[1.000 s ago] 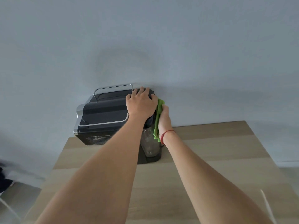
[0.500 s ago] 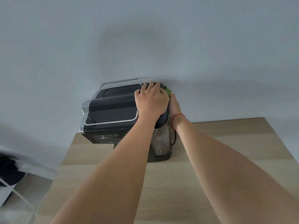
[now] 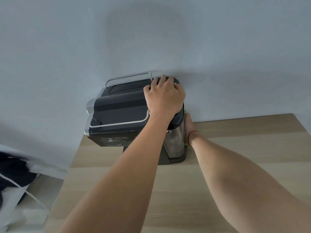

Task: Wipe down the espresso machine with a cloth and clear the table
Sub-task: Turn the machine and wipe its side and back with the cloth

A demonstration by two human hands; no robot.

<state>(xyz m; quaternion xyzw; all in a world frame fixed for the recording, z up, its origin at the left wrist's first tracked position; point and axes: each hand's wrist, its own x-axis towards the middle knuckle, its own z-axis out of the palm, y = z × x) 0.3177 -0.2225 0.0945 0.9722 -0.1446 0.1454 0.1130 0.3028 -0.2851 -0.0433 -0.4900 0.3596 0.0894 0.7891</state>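
Observation:
A black espresso machine with chrome rails stands at the back of the wooden table, against the wall. My left hand lies on its top right corner, fingers curled over the rear edge. Down the machine's right side, my right hand lies flat and presses a green cloth against the wall of the clear water tank. Only thin slivers of the cloth show past the hand. The fingertips of my right hand are hidden behind the machine.
A plain grey wall rises directly behind the machine. Beyond the table's left edge, lower down, lie a dark bundle and a white cable. Bare wood stretches to the right of and in front of the machine.
My right hand has slid with the cloth from the upper rear of the machine's right side down along the tank. The left hand stays on top. My view has shifted left.

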